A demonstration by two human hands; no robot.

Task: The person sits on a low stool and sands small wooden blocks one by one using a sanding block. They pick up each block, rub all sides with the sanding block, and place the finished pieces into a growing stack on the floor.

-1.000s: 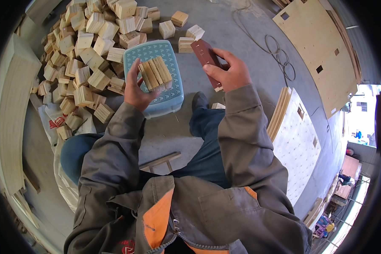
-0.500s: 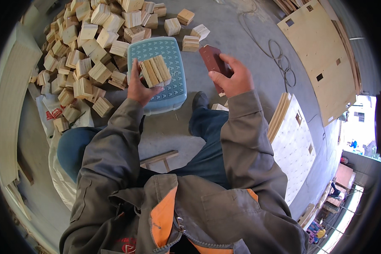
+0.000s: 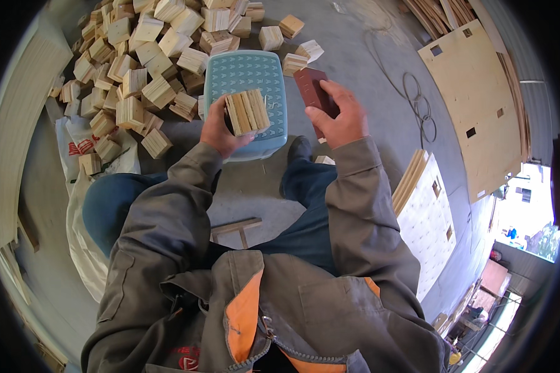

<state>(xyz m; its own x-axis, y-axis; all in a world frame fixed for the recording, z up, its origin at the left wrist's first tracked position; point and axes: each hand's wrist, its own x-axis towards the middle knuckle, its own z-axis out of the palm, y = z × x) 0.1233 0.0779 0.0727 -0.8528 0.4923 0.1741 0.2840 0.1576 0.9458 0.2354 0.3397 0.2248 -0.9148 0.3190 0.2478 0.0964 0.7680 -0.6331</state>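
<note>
My left hand [image 3: 221, 132] is closed round a plywood block [image 3: 247, 112], its layered edges facing up. It holds the block over the blue plastic stool [image 3: 274, 146], whose top has a raised pattern; whether block and stool touch I cannot tell. To the right, my right hand [image 3: 345, 116] grips a dark red sanding block [image 3: 316, 94] between thumb and fingers, tilted and apart from the plywood block. The sanding block's underside is hidden.
A big heap of plywood blocks [image 3: 158, 59] lies left of and beyond the stool, with a few strays [image 3: 294, 64] to its right. A white sack [image 3: 84, 211] lies by my left knee. Cut plywood sheets [image 3: 426, 214] stand at the right, near a cable [image 3: 410, 93].
The view has shifted, so stool and heap appear farther right. My right hand with the sanding block has come slightly closer to the plywood block in my left hand. Both grips are unchanged.
</note>
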